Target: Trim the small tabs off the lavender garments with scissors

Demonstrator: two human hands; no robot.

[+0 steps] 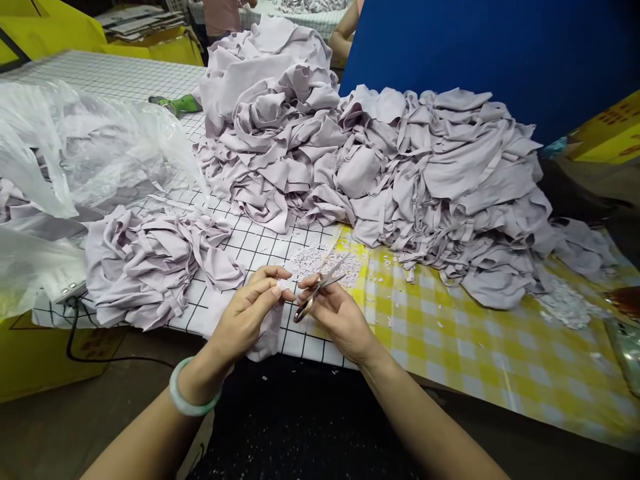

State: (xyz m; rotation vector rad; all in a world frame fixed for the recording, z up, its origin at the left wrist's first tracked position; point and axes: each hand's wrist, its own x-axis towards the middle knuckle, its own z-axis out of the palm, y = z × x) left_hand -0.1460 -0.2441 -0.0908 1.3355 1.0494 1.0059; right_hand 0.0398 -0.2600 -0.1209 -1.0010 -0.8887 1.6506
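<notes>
My right hand (340, 317) is closed around small scissors (323, 287), whose blades point up and away from me. Just to the left, my left hand (250, 307) pinches a bit of pale lilac fabric (267, 333) that hangs down at the table's front edge. Its fingertips almost meet those of the right hand. Beyond both hands lies a scatter of small cut scraps (327, 263). A small heap of lilac garments (145, 260) rests left of my left hand. The larger garment pile (280, 127) rises behind the scraps and spreads to the right.
Clear plastic bags (95, 147) cover the left side, near a power strip (65, 283) with a black cable. A green-handled tool (177, 105) lies farther back. A yellow checked cloth (450, 347) covers the right side. A blue panel (480, 47) stands behind; other people are partly visible.
</notes>
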